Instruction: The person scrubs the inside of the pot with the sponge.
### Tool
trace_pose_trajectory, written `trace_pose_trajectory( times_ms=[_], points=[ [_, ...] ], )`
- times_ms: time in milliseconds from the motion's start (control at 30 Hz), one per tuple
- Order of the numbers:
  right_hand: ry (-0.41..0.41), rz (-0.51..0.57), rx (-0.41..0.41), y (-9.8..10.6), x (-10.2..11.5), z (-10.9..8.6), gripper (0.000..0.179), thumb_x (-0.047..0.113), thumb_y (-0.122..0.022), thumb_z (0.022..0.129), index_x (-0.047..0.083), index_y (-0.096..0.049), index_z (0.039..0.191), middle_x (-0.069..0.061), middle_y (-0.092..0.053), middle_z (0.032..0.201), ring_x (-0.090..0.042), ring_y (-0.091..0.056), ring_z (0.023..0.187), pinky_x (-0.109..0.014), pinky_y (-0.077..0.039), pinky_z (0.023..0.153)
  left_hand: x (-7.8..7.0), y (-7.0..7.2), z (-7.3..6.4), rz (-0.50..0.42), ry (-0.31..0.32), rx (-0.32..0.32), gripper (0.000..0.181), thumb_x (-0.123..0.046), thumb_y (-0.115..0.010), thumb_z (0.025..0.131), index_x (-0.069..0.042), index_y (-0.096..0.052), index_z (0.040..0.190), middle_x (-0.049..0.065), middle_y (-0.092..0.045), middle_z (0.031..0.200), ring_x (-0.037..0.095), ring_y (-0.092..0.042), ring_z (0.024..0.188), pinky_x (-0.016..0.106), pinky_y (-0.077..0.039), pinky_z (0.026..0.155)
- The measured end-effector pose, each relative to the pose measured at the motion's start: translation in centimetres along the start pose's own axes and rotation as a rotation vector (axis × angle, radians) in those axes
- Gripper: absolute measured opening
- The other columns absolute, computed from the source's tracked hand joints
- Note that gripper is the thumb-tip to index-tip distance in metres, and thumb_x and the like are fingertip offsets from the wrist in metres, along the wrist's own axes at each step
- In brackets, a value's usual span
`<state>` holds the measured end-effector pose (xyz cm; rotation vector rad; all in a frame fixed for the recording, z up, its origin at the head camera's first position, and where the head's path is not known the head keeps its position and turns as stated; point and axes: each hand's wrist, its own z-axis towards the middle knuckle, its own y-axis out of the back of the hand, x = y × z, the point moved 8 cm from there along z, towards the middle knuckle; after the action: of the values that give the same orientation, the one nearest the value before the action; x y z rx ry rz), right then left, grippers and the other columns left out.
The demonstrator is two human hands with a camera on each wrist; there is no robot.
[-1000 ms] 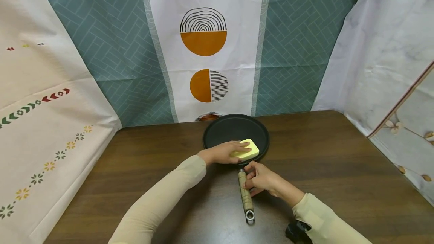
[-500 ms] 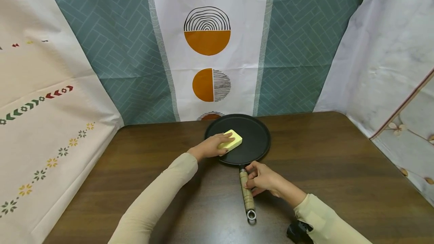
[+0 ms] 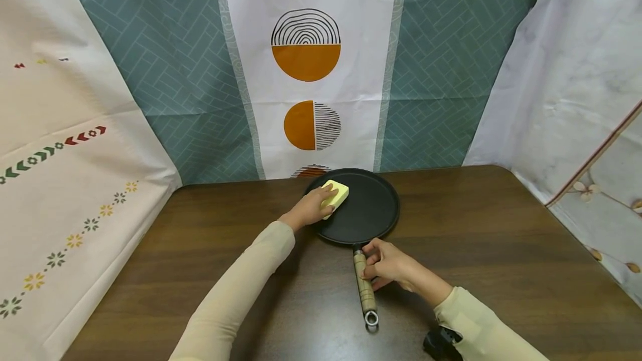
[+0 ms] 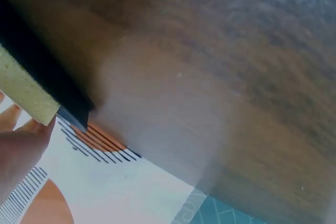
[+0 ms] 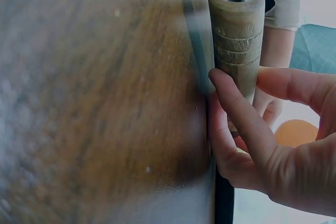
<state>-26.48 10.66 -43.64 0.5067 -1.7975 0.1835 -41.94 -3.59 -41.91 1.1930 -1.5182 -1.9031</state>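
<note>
A round black flat pan (image 3: 368, 210) lies near the far edge of the table, its wooden handle (image 3: 365, 286) pointing toward me. On the pan's left side, my left hand (image 3: 310, 208) holds a yellow sponge (image 3: 340, 195) down against the surface. In the left wrist view the sponge (image 4: 23, 90) meets the dark pan edge, with a fingertip beside it. My right hand (image 3: 388, 265) pinches the handle from its right side, close to the pan. The right wrist view shows thumb and fingers on opposite sides of the handle (image 5: 239, 40).
The brown wooden table (image 3: 200, 249) reaches out on both sides of the pan. A patterned cloth (image 3: 431, 71) hangs right behind its far edge. A black device (image 3: 441, 343) is at the right sleeve.
My left hand has slid the sponge leftward and then farther away along the pan's left side. The right hand keeps its hold on the handle, and the pan stays in place.
</note>
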Motion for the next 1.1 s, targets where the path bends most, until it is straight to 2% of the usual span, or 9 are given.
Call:
trace_pose_trajectory(
  times_ms=[167, 300, 500, 733, 867, 1100],
  points=[
    [-0.004, 0.000, 0.002, -0.1, 0.0, -0.1, 0.050, -0.011, -0.062, 0.078, -0.012, -0.040, 0.122, -0.016, -0.053, 0.088, -0.020, -0.061, 0.071, -0.043, -0.057, 0.063, 0.4, 1.4, -0.1, -0.002, 0.047, -0.062, 0.055, -0.022, -0.056, 0.097, -0.012, -0.039, 0.148, 0.011, -0.030, 0.155, 0.037, -0.029, 0.140, 0.049, -0.025, 0.112],
    [-0.001, 0.002, 0.006, -0.1, 0.0, 0.0, 0.051, -0.011, -0.062, 0.077, -0.012, -0.039, 0.123, -0.016, -0.053, 0.088, -0.020, -0.061, 0.071, -0.043, -0.057, 0.063, 1.3, 2.3, -0.7, -0.016, 0.098, -0.117, 0.055, -0.021, -0.056, 0.096, -0.010, -0.040, 0.147, 0.012, -0.030, 0.155, 0.040, -0.029, 0.139, 0.054, -0.026, 0.110],
    [0.002, 0.005, 0.011, -0.1, -0.1, 0.0, 0.051, -0.011, -0.062, 0.077, -0.012, -0.038, 0.123, -0.016, -0.054, 0.088, -0.020, -0.061, 0.072, -0.043, -0.057, 0.064, 3.3, 3.6, -2.0, -0.026, 0.209, -0.171, 0.056, -0.023, -0.055, 0.097, -0.010, -0.038, 0.149, 0.012, -0.027, 0.156, 0.038, -0.027, 0.141, 0.060, -0.028, 0.107],
    [0.001, 0.006, 0.004, 0.1, 0.0, 0.0, 0.052, -0.011, -0.062, 0.077, -0.012, -0.038, 0.123, -0.015, -0.053, 0.087, -0.020, -0.060, 0.071, -0.042, -0.057, 0.063, 5.7, 5.1, -4.1, -0.060, 0.304, -0.256, 0.057, -0.023, -0.055, 0.097, -0.009, -0.036, 0.149, 0.017, -0.026, 0.156, 0.046, -0.025, 0.139, 0.064, -0.028, 0.105],
    [0.003, 0.010, 0.011, 0.0, 0.0, 0.0, 0.052, -0.011, -0.062, 0.077, -0.013, -0.038, 0.123, -0.015, -0.053, 0.087, -0.019, -0.060, 0.071, -0.042, -0.057, 0.063, 7.1, 5.5, -5.4, -0.049, 0.349, -0.270, 0.057, -0.023, -0.054, 0.097, -0.008, -0.036, 0.149, 0.018, -0.025, 0.156, 0.048, -0.025, 0.138, 0.065, -0.028, 0.104],
    [0.004, 0.005, 0.018, -0.2, 0.1, 0.1, 0.053, -0.011, -0.062, 0.076, -0.013, -0.037, 0.123, -0.015, -0.053, 0.087, -0.019, -0.060, 0.070, -0.042, -0.057, 0.064, 9.3, 5.2, -7.5, -0.024, 0.426, -0.227, 0.057, -0.024, -0.050, 0.099, -0.004, -0.033, 0.149, 0.023, -0.023, 0.155, 0.050, -0.023, 0.138, 0.065, -0.027, 0.104]
  ],
)
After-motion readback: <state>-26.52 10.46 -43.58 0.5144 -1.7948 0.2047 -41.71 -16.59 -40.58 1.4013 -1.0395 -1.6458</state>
